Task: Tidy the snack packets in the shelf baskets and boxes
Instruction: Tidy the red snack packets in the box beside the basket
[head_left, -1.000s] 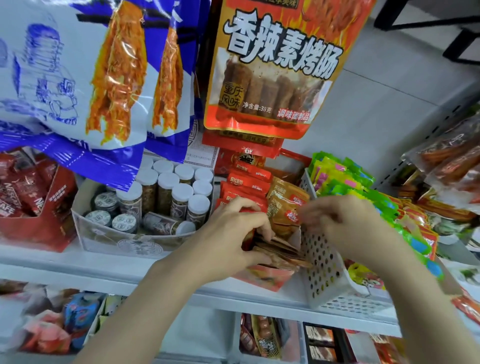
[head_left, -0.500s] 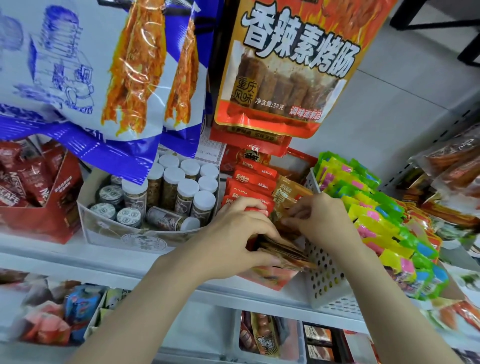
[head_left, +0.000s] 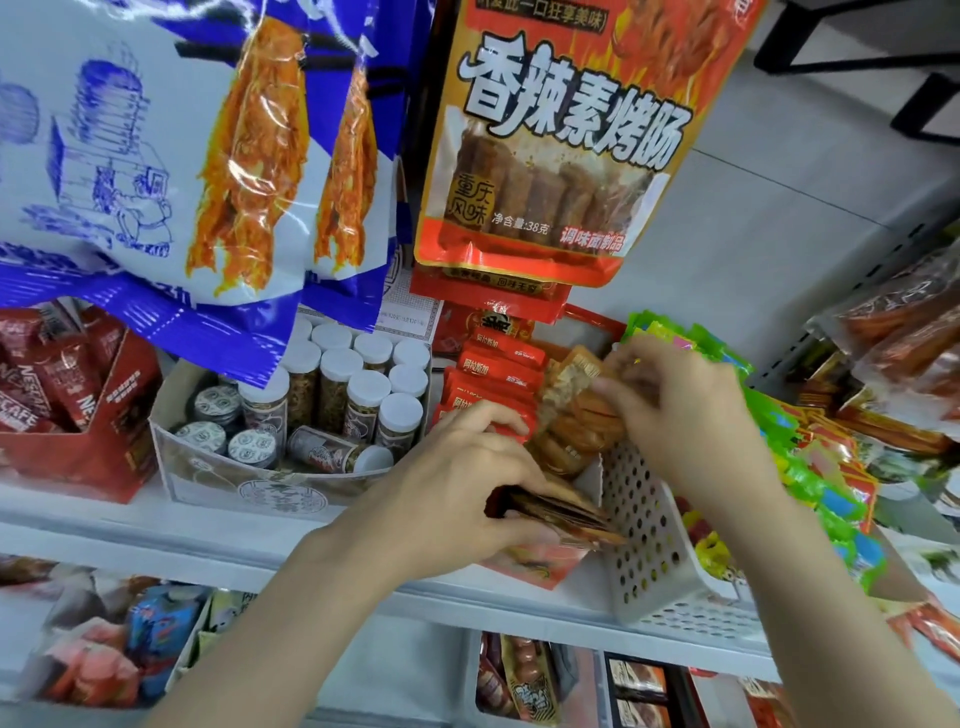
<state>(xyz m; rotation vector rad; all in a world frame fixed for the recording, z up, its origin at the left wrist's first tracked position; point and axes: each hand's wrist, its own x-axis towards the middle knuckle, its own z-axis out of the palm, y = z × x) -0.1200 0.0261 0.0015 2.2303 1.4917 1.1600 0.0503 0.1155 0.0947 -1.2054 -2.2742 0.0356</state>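
A: What's biggest here?
B: The blue-and-white bags and the orange sausage pack hanging above both hands. Below them runs the white shelf.

A: And beside the grips?
B: A perforated white basket sits just right of the left grip, under the right wrist, with green packets in it. Left of the left grip stands a box of white-capped jars.

A: The hands themselves?
B: The left hand is curled round a flat stack of brown packets. The right hand pinches an orange packet, just above that stack and touching the red packets.
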